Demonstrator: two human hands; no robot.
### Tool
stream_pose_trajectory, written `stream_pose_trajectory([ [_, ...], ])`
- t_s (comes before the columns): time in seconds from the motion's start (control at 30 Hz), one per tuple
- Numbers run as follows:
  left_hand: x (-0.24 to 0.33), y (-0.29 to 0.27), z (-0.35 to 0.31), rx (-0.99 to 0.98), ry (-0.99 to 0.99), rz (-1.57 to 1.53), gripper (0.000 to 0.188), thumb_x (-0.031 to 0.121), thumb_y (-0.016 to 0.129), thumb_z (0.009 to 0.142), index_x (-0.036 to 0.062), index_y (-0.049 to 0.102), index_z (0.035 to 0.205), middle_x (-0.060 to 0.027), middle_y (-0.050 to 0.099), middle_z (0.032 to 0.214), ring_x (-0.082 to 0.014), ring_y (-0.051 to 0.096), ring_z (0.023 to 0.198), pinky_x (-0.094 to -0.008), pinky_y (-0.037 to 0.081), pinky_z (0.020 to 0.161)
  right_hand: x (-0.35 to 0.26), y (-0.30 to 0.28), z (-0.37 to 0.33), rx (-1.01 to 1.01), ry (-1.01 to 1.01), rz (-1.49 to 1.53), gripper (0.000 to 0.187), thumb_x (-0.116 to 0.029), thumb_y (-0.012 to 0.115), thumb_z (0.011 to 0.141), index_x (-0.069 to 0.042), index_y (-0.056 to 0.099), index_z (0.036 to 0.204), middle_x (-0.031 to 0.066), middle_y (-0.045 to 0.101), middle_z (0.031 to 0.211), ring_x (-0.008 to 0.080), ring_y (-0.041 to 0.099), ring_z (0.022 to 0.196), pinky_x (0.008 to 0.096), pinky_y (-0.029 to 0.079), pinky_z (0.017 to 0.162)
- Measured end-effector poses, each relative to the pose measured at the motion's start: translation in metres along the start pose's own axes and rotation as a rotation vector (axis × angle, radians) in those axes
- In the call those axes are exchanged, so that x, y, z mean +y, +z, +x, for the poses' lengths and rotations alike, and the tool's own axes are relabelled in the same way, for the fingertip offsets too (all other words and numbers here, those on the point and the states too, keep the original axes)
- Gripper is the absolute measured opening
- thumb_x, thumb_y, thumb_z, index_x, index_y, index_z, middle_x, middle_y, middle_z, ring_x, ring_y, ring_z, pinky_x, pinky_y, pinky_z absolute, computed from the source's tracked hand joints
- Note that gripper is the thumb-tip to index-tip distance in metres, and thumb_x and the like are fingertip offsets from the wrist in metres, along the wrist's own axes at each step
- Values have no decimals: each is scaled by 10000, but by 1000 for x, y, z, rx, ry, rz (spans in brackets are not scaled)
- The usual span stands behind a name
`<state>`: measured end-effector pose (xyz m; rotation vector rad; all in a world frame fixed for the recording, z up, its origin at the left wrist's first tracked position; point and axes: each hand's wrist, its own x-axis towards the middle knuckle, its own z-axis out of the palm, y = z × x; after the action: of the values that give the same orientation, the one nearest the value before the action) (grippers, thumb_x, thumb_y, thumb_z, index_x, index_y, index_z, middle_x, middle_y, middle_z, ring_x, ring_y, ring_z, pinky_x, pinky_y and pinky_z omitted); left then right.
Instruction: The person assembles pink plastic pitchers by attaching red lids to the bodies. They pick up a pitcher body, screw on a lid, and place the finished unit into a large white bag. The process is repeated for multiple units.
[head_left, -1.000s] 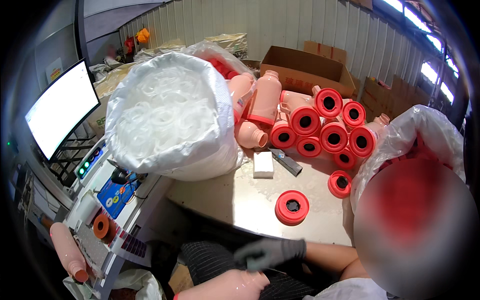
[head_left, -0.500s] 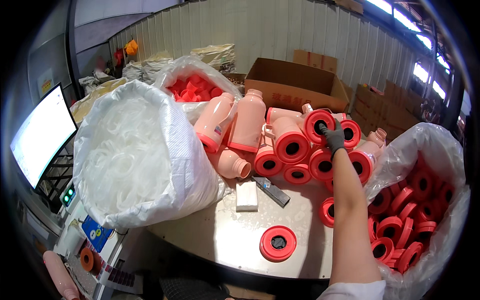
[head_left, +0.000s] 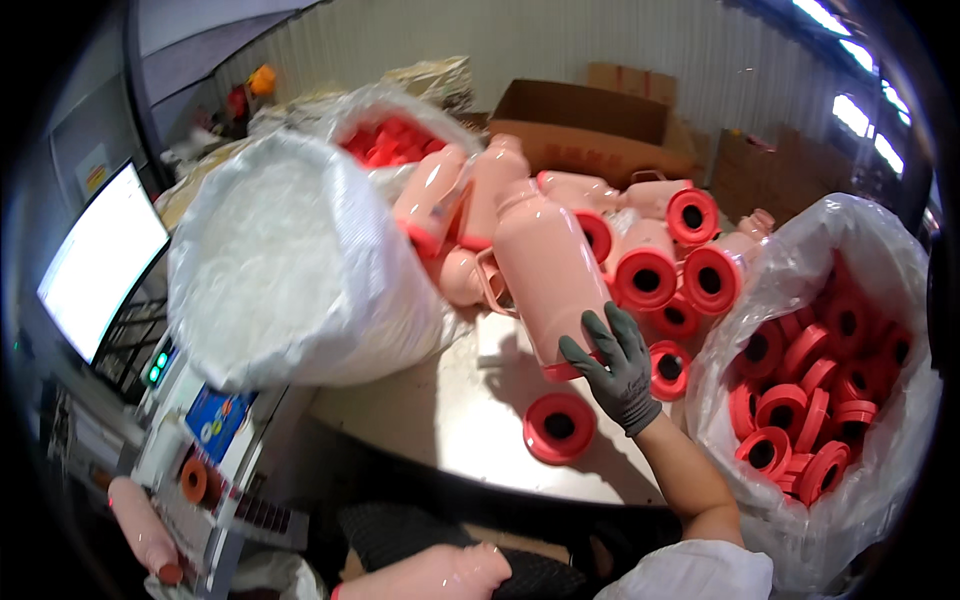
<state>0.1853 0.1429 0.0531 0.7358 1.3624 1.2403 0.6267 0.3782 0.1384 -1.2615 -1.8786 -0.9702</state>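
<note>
My right hand (head_left: 618, 378), in a grey glove, supports a pink thermos flask shell (head_left: 552, 275) by its red base. The shell stands nearly upright, leaning left, above the table; its handle faces left and its open neck points up. Below it on the table lies a red ring-shaped base (head_left: 558, 428) with a black centre. A second pink flask shell (head_left: 430, 577) lies on its side at the lower edge, its neck to the right; what holds it is hidden. My left hand is out of view.
More pink shells (head_left: 645, 262) are heaped at the back of the table (head_left: 460, 430). A white sack (head_left: 375, 290) of clear rings stands left, a clear bag (head_left: 720, 400) of red bases right. Behind are a cardboard box (head_left: 590, 145) and a bag of red parts (head_left: 390, 142). A screen (head_left: 105, 260) glows far left.
My right hand has lifted a shell off the heap, brought it nearer and turned it upright. Another shell has come into view at the lower edge. The view has shifted.
</note>
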Motion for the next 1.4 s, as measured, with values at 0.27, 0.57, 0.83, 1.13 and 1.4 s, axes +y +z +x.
stream_pose_trajectory([
  [0.27, -26, -78, -72, 207, 37, -283, 442, 187, 693, 922, -39, 631, 1297, -115, 706, 1191, -201, 666, 1071, -346, 531, 948, -43, 17, -71, -234, 103, 101, 687, -102, 671, 847, -123, 514, 1516, 227, 484, 1539, 433, 446, 1427, 517, 363, 1182],
  [0.57, -66, -108, -107, 216, 87, -553, 626, 342, 602, 964, -50, 500, 1440, -144, 653, 1299, -228, 642, 1180, -371, 504, 1022, -254, -95, 10, -917, -159, 1669, 1257, -350, 1004, 646, -7, 252, 1593, 208, 417, 1570, 325, 430, 1452, 455, 347, 1200],
  [0.83, -30, -135, -117, 259, -3, -400, 482, 288, 576, 1005, -49, 585, 1348, -119, 682, 1237, -188, 655, 1117, -346, 524, 968, -297, -97, 60, -1052, -454, 1653, 1001, -203, 994, 614, -57, 493, 1468, 263, 495, 1501, 402, 487, 1424, 472, 420, 1158],
  [1.13, 89, -263, -18, 1224, 719, 1266, 760, 352, 810, 801, 77, 464, 1419, -229, 492, 1381, -448, 460, 1304, -551, 380, 1110, -318, -68, 10, -559, 21, 1649, 914, -191, 983, 630, -61, 473, 1378, 256, 427, 1545, 380, 409, 1465, 520, 343, 1190],
  [1.4, 125, -356, 78, 1026, 1025, 1824, 409, 191, 714, 776, 170, 640, 1178, -73, 520, 1303, -341, 502, 1237, -530, 436, 1022, -367, -61, 41, -257, -41, 1496, 771, -224, 909, 740, -61, 475, 1356, 205, 515, 1376, 376, 551, 1279, 495, 461, 1065],
])
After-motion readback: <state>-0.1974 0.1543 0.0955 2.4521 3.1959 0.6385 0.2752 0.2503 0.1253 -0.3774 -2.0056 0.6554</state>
